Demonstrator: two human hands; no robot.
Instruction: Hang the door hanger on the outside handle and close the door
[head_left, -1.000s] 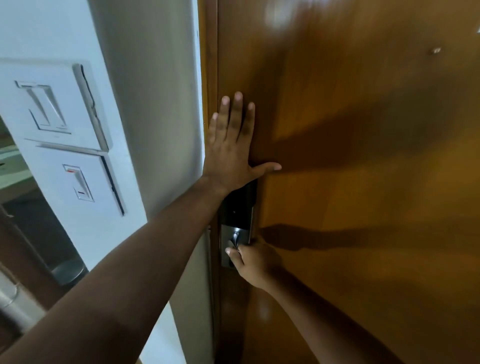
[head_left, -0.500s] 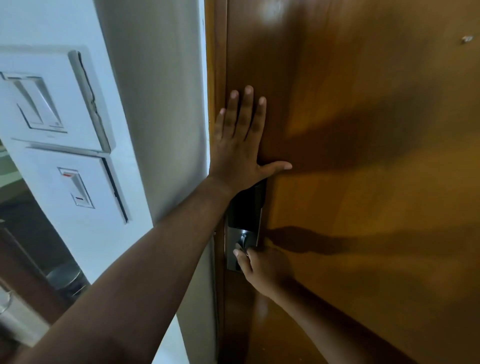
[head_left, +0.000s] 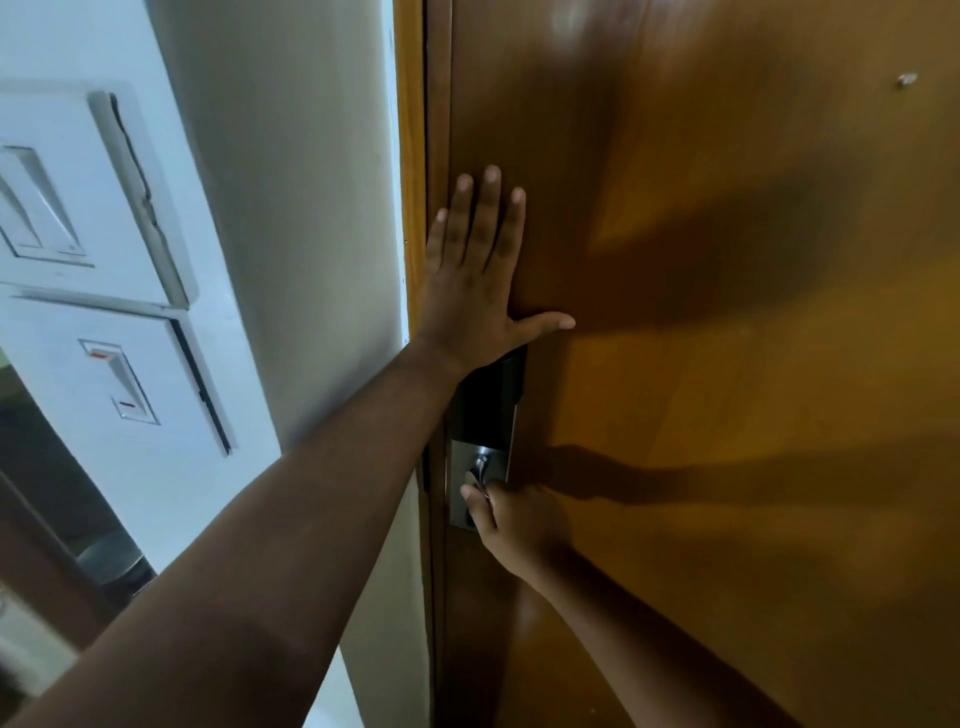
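Note:
A brown wooden door (head_left: 727, 364) fills the right side of the head view and sits flush in its frame (head_left: 413, 156). My left hand (head_left: 478, 280) lies flat against the door near its latch edge, fingers spread and pointing up. Just below it is a black and silver lock plate (head_left: 485, 415). My right hand (head_left: 514, 525) is closed around the metal handle (head_left: 480, 470) on that plate. No door hanger is in view; the outside of the door is hidden.
A white wall (head_left: 291, 234) stands left of the frame. It carries two white switch plates (head_left: 78, 208) one above the other. A dark opening with a round metal object (head_left: 109, 561) shows at the lower left.
Both hands have stayed in place on the door and the handle. The view has shifted slightly, so the door and hands sit a little further right in the frame.

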